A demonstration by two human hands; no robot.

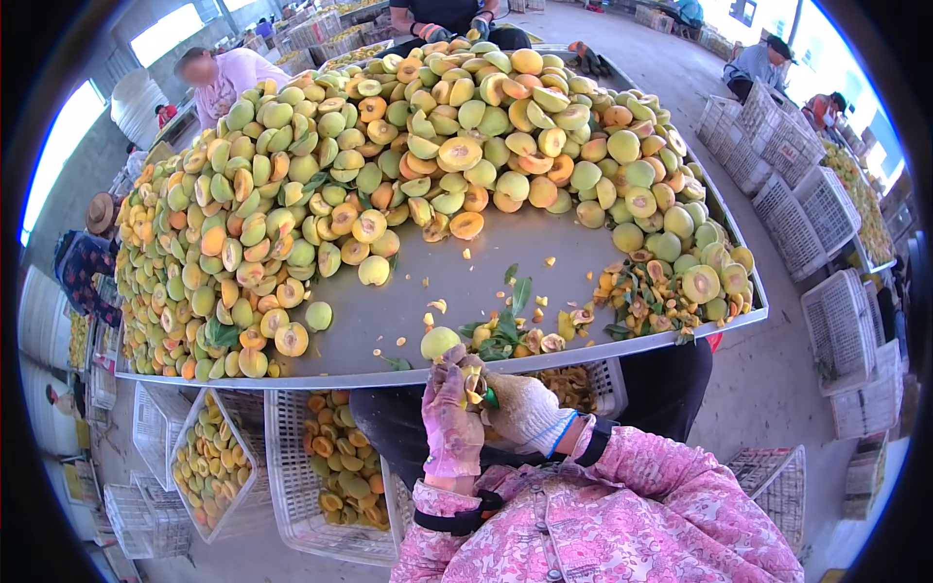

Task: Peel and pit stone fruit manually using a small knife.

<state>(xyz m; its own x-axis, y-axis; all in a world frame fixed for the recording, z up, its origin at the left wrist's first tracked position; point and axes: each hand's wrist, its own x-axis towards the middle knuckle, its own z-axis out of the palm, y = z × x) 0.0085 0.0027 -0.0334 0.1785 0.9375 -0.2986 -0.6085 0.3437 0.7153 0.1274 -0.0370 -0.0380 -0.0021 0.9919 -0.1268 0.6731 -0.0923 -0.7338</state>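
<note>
My left hand (pixel 453 408), in a stained pink glove, holds a yellow-green fruit (pixel 439 343) at its fingertips, just over the near rim of the metal table (pixel 350 380). In a white knit glove, my right hand (pixel 528 409) is closed on a small tool with a green handle (pixel 491 398). Between the two hands is a piece of fruit (pixel 474 382), partly hidden by the fingers. Halved and whole apricot-like fruits (pixel 459 154) form a big heap on the table. Beyond my hands lie green leaves (pixel 504 331) and fruit scraps.
Below the table's near edge stand white plastic crates (pixel 291 466) of halved fruit, and one with brown scraps (pixel 568 386) between my knees. A person in dark clothing (pixel 444 11) sits across the table; another in pink (pixel 237 76) is at the left. Stacked crates (pixel 809 211) stand at the right.
</note>
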